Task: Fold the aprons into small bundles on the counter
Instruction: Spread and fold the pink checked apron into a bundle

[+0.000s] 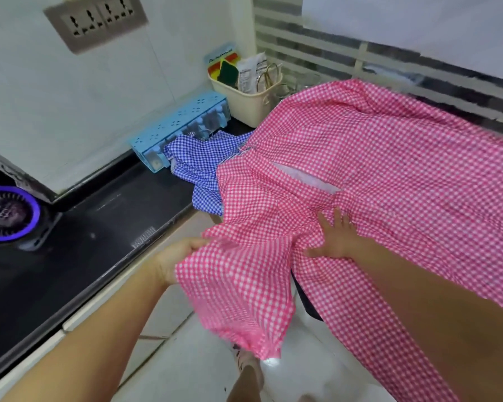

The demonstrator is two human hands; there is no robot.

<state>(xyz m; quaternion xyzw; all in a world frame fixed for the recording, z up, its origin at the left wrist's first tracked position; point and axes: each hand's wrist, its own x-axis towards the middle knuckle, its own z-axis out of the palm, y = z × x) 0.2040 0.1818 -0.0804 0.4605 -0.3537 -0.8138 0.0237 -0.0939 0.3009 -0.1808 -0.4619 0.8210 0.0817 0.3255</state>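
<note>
Neither bundle is made: the left hand (180, 256) grips the pink checked cloth apron (375, 152), the right hand (339, 239) presses it with spread fingers, and the blue checked cloth apron (198, 163) beyond seems unfolded.

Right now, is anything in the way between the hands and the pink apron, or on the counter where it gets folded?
Nothing blocks the hands: the left hand grips the pink apron, the right hand presses on it. On the counter, the blue apron lies partly under it.
</note>
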